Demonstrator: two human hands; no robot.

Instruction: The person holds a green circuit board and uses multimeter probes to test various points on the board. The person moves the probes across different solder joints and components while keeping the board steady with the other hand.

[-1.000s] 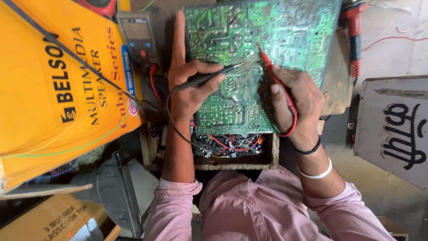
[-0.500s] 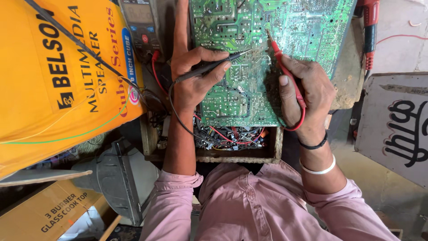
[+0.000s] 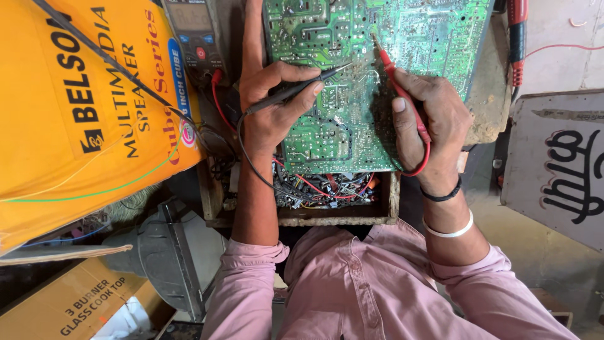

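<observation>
Green circuit board (image 3: 352,82), one, under two probes: left hand (image 3: 270,104) grasps black (image 3: 296,91), right hand (image 3: 428,119) red (image 3: 402,94).

Green board (image 3: 352,82), black probe (image 3: 292,93), red probe (image 3: 402,94), yellow box (image 3: 82,107), pink shirt (image 3: 371,289), white bangle (image 3: 450,232).

Hands' probes (image 3: 296,90) on circuit board (image 3: 352,75)

black probe (image 3: 296,93): tip on green circuit board (image 3: 352,82) | red probe (image 3: 402,94): tip touching board, upright-tilted
</observation>
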